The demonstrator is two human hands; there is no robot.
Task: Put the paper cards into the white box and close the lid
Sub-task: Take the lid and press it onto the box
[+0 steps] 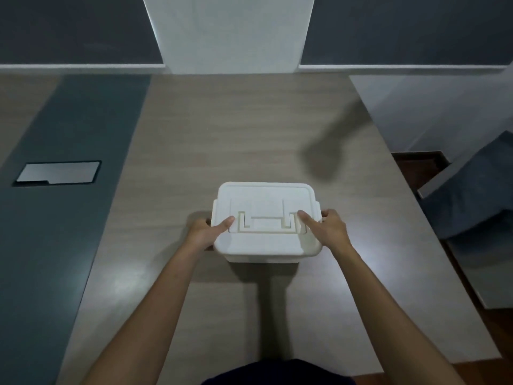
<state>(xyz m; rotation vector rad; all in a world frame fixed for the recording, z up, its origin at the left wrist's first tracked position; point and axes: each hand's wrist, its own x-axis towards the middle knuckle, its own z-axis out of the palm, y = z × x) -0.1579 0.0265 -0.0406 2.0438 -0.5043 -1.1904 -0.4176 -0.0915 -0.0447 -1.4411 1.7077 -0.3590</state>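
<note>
A white plastic box (pixel 261 255) stands on the wooden table (pixel 222 134), a little in front of me. Its white lid (pixel 263 243) lies flat on top, with a folded handle (pixel 265 222) recessed in the middle. My left hand (pixel 209 230) grips the box's left side, thumb pressed on the lid. My right hand (pixel 323 226) grips the right side the same way, thumb on the lid beside the handle. No paper cards are visible; the inside of the box is hidden by the lid.
A dark green strip (pixel 69 190) runs down the table's left part, with a rectangular grey cable hatch (pixel 58 173) set in it. The table's right edge drops to a brown floor; a dark blue chair (pixel 472 195) stands there. A white pillar (pixel 230 34) rises behind.
</note>
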